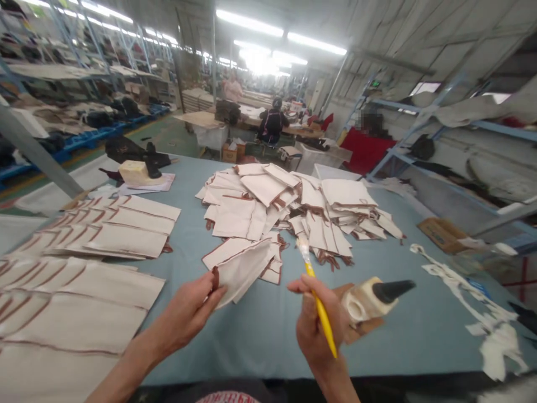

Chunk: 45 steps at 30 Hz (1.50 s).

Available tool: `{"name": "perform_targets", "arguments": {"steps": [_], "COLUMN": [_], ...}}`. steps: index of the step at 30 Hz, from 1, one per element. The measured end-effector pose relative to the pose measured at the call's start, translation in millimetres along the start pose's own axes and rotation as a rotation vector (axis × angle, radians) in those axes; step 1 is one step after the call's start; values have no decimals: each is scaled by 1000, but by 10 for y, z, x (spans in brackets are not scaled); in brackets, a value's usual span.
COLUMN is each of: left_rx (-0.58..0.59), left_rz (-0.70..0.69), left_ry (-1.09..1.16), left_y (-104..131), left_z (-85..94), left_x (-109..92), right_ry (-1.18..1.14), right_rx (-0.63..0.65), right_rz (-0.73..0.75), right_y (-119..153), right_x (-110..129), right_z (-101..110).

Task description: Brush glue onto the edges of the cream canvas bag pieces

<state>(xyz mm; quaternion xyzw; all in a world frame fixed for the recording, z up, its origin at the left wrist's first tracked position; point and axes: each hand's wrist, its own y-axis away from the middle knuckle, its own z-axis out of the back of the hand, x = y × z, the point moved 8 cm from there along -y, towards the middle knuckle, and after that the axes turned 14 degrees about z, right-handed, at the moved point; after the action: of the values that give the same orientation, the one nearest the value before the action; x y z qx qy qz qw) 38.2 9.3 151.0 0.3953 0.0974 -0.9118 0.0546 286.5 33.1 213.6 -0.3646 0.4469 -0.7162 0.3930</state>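
Observation:
My left hand (191, 310) pinches the near corner of a cream fabric piece (245, 268) with brown edging, lifted and tilted above the table. In my right hand (321, 319) is a yellow-handled brush (321, 305), its pale bristles pointing away from me. Just right of that hand sits a cream plastic bottle (371, 299) with a black tip, resting on a brown piece of card (364, 330). Beyond both hands lies a loose pile of similar fabric pieces (268, 187). Overlapping rows of the same pieces (79, 302) lie to my left.
The blue-green tabletop (188, 184) carries a cream block (140, 172) on papers at the far left. White scraps (465, 291) and a cardboard box (442, 235) lie to the right. Shelving (444, 106) stands beyond. A person in dark clothes (271, 122) is in the background.

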Motion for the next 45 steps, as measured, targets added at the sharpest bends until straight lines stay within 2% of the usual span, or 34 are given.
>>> {"name": "perform_targets", "arguments": {"steps": [3, 6, 8, 10, 13, 16, 18, 21, 25, 26, 28, 32, 34, 36, 39, 41, 45], "left_rx": [142, 249, 278, 268, 184, 7, -102, -188, -224, -190, -38, 405, 560, 682, 797, 805, 775], "left_rz": [-145, -228, -241, -203, -131, -198, -291, -387, -381, -356, -269, 36, 143, 185, 178, 171, 156], "left_ry": [-41, -34, -13, 17, 67, 65, 41, 37, 106, 135, 212, 328, 312, 322, 427, 455, 390], "left_y": [228, 400, 442, 421, 380, 450, 549, 664, 682, 668, 630, 635, 668, 680, 652, 619, 594], "left_z": [-128, -185, -188, -188, -199, -203, -230, -297, -300, -307, -368, -624, -714, -770, -802, -802, -813], "left_x": [-339, -609, -700, -680, -540, -498, -544, -625, -685, -694, -702, -659, -630, -608, -574, -522, -460], "right_ry": [-13, -44, -85, -88, 49, 188, 228, 280, 391, 410, 408, 318, 290, 275, 274, 291, 287], "right_rx": [-4, 36, 87, 102, 36, -39, -74, -107, -102, -89, -60, 23, 60, 57, -13, -40, 7], "right_rz": [15, 10, -1, -39, -175, -303, -328, -334, -318, -297, -223, -37, -28, -106, -302, -388, -408], "right_y": [-94, -16, 88, 203, 374, 528, 594, 648, 647, 630, 577, 489, 504, 553, 633, 638, 561], "right_x": [-32, -53, -38, -19, -31, -31, -2, 52, 142, 171, 246, 402, 398, 308, 80, -49, -216], "right_z": [-169, -308, -350, -295, -32, 247, 369, 482, 563, 567, 553, 458, 412, 402, 444, 451, 306]}}
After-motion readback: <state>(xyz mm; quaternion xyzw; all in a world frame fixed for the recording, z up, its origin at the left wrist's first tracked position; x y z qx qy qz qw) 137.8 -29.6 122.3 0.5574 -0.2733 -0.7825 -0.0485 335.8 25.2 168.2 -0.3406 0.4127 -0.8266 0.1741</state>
